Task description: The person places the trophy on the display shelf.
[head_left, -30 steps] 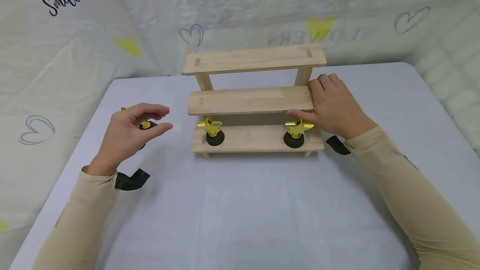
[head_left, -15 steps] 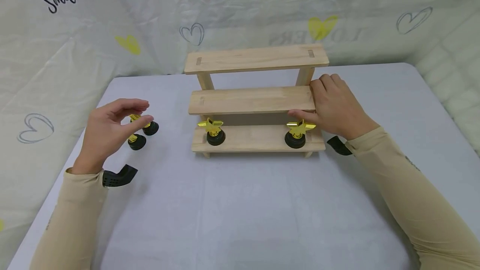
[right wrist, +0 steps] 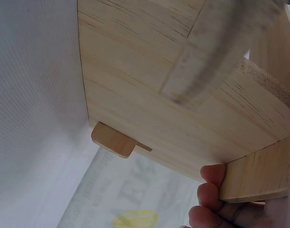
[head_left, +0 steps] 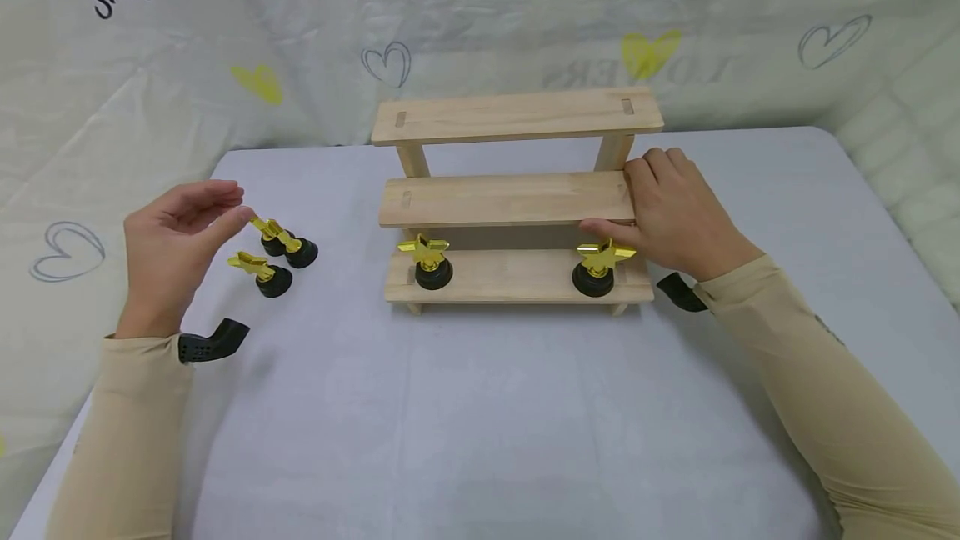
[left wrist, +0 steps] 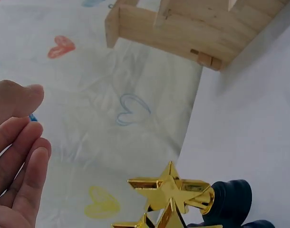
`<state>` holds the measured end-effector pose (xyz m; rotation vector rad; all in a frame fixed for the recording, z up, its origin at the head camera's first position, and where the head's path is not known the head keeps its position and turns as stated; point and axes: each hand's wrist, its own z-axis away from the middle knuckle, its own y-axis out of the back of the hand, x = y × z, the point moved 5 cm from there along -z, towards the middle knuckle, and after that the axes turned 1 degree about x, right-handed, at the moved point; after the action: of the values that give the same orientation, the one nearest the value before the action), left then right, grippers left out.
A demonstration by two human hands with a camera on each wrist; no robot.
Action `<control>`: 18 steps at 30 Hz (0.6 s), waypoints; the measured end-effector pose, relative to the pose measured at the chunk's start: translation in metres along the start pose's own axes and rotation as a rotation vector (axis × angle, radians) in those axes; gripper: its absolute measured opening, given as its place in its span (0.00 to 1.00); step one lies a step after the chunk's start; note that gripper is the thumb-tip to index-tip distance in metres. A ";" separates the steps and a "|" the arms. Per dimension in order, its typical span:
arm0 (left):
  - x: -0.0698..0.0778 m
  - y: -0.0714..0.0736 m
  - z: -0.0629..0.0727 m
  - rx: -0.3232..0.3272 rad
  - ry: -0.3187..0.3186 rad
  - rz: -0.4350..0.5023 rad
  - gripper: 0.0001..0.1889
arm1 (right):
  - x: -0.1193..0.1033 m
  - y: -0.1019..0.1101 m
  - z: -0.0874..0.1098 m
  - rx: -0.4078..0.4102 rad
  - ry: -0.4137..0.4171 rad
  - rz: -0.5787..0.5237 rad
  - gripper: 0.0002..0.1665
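My right hand (head_left: 678,215) grips the right end of the middle step of a three-step wooden stand (head_left: 517,117). The right wrist view shows fingertips (right wrist: 209,194) curled round the board's edge. My left hand (head_left: 168,248) is raised at the left with nothing in it, thumb and fingers apart from the things nearby. Close to its thumb are three gold star trophies on black bases; the front one (head_left: 258,272) stands nearest me, and another (head_left: 288,244) is behind it. Two more trophies stand on the bottom step, one left (head_left: 430,261), one right (head_left: 600,267).
A white table (head_left: 480,415) lies under everything. Behind it hangs a pale printed sheet (head_left: 480,15) with hearts and lettering, close to the back of the stand. A black strap piece (head_left: 213,342) sticks out from the left wrist.
My left hand has moved left, past the trophies on the table, bringing all three into sight. My right hand keeps its grip on the stand. The head view has shifted slightly.
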<state>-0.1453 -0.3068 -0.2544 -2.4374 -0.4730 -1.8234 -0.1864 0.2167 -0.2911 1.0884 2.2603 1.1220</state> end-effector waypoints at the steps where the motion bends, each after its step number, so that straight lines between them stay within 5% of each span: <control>1: -0.001 0.003 -0.001 0.009 0.000 0.000 0.22 | 0.000 0.000 0.000 -0.002 -0.003 0.000 0.64; 12: -0.018 0.029 -0.014 0.007 -0.035 0.010 0.26 | -0.001 0.000 -0.001 -0.032 -0.026 0.005 0.66; 18: -0.027 0.038 -0.015 0.025 0.046 -0.232 0.27 | 0.000 -0.001 0.000 -0.032 -0.030 0.002 0.66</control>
<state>-0.1551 -0.3523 -0.2705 -2.4048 -0.8007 -1.9386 -0.1867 0.2159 -0.2912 1.0884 2.2116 1.1316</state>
